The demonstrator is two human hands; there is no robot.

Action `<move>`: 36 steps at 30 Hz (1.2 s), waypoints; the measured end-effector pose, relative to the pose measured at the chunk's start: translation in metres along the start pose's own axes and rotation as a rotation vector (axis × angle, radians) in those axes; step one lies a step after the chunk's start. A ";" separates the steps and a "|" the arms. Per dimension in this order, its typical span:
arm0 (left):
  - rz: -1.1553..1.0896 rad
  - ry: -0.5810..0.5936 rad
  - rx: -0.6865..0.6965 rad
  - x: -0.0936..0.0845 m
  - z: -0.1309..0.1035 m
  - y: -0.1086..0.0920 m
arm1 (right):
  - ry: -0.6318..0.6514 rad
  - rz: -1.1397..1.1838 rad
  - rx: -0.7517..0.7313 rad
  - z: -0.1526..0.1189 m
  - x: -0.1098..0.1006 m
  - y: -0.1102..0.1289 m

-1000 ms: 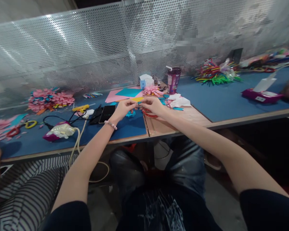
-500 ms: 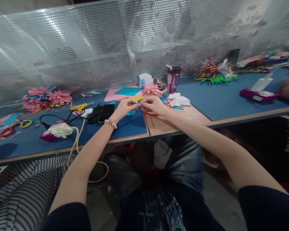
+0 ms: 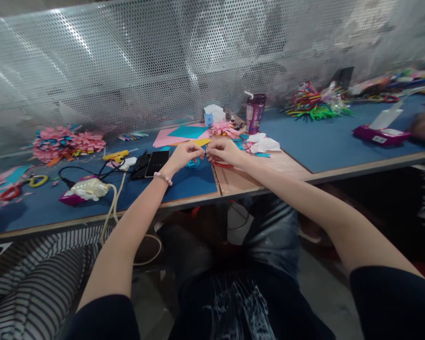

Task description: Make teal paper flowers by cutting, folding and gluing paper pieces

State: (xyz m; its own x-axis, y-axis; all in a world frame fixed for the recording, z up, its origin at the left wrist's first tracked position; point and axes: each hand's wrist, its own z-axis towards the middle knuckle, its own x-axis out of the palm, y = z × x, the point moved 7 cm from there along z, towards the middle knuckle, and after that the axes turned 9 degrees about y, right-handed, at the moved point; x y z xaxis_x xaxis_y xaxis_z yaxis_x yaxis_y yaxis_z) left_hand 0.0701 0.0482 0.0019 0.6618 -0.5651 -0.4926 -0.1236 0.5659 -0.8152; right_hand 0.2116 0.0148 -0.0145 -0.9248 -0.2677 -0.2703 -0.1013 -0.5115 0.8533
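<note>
My left hand and my right hand meet fingertip to fingertip above the table's front part. Both are closed in a pinch. Whatever sits between the fingertips is tiny and cannot be made out. Below the left fingers lies a small blue curled paper piece. Red-handled scissors lie partly hidden beneath my right hand. Behind the hands are a yellow paper piece, a teal sheet and a pink sheet. A pink fringed paper flower rests just past my right hand.
A lidded purple cup with a straw stands behind, near crumpled white tissue. To the left are a phone, a yellow glue gun, a purple power strip with cords, and pink paper flowers. People sit at both sides.
Both hands stay pinched together at nearly the same spot, with only slight finger movement. The camera view has shifted a little.
</note>
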 end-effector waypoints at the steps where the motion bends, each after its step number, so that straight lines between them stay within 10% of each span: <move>1: -0.004 0.003 -0.004 0.000 0.000 0.001 | 0.003 -0.001 0.007 0.000 0.001 -0.001; 36: -0.151 0.014 -0.081 0.001 -0.003 0.010 | -0.006 -0.057 0.045 -0.003 -0.001 -0.001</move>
State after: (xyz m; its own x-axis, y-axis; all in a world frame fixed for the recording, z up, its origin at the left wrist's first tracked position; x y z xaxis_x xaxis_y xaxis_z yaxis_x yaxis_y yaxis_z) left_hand 0.0673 0.0514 -0.0080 0.6670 -0.6488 -0.3662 -0.0828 0.4239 -0.9019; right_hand 0.2136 0.0135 -0.0163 -0.9193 -0.2337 -0.3167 -0.1708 -0.4882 0.8559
